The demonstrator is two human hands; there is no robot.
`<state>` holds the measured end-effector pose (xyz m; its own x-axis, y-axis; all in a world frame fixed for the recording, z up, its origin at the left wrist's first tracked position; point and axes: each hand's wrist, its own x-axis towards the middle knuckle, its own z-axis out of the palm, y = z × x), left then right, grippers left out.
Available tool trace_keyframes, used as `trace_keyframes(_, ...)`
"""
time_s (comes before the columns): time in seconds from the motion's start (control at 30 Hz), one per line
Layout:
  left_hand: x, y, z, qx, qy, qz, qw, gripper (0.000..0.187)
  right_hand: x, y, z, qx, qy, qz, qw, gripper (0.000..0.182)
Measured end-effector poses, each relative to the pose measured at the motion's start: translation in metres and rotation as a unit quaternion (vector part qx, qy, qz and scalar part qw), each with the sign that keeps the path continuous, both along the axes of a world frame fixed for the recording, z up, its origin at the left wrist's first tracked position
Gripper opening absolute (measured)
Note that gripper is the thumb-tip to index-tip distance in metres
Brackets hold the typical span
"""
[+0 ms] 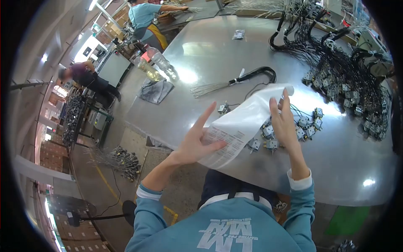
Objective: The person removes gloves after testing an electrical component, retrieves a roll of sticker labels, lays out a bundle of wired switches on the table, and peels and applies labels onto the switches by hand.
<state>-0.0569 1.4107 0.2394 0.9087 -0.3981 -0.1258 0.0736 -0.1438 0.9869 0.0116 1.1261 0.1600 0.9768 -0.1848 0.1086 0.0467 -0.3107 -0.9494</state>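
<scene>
A white translucent plastic bag [247, 119] with printed text at its lower end stretches between my hands above the metal table. My left hand [195, 143] grips the printed end, thumb across the front and index finger extended; its other fingers are partly behind the plastic. At the far end, my right hand [285, 124] has its fingertips at the rolled edge of the bag, partly hiding their contact with it. Beneath and beside the bag lie several small metal switch-like parts [272, 144] on black cables. A bundle of black cables with bare pale ends [252, 76] rests just beyond the bag.
A large heap of black cable harnesses [336, 71] covers the table's right side. Two plastic bottles [159, 61] and a grey cloth [154, 90] are near the left edge. A small clear packet [238, 34] lies farther back. Two people [90, 77] stand beyond the table.
</scene>
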Motion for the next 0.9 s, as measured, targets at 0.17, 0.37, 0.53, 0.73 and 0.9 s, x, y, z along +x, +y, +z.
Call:
trace_keyframes(0.17, 0.002, 0.005, 0.017, 0.026, -0.110, 0.004, 0.994, 0.108, -0.033, 0.011, 0.041, -0.115, -0.246, -0.039, 0.962, 0.075)
trace_keyframes(0.37, 0.004, -0.010, 0.042, 0.092, -0.210, 0.007, 0.973, 0.084, -0.044, 0.028, 0.067, -0.062, -0.386, 0.121, 0.912, 0.065)
trace_keyframes(0.53, -0.001, -0.018, 0.044, -0.015, -0.080, 0.018, 0.997, 0.059, -0.056, 0.036, 0.070, 0.109, -0.316, 0.228, 0.915, 0.065)
trace_keyframes(0.73, 0.000, -0.016, 0.041, -0.003, -0.174, 0.022, 0.985, 0.036, -0.068, 0.043, 0.052, 0.021, -0.241, 0.159, 0.957, 0.046)
trace_keyframes(0.9, -0.001, -0.016, 0.040, 0.063, -0.207, 0.061, 0.974, 0.025, -0.074, 0.049, 0.048, 0.061, -0.201, 0.126, 0.969, 0.024)
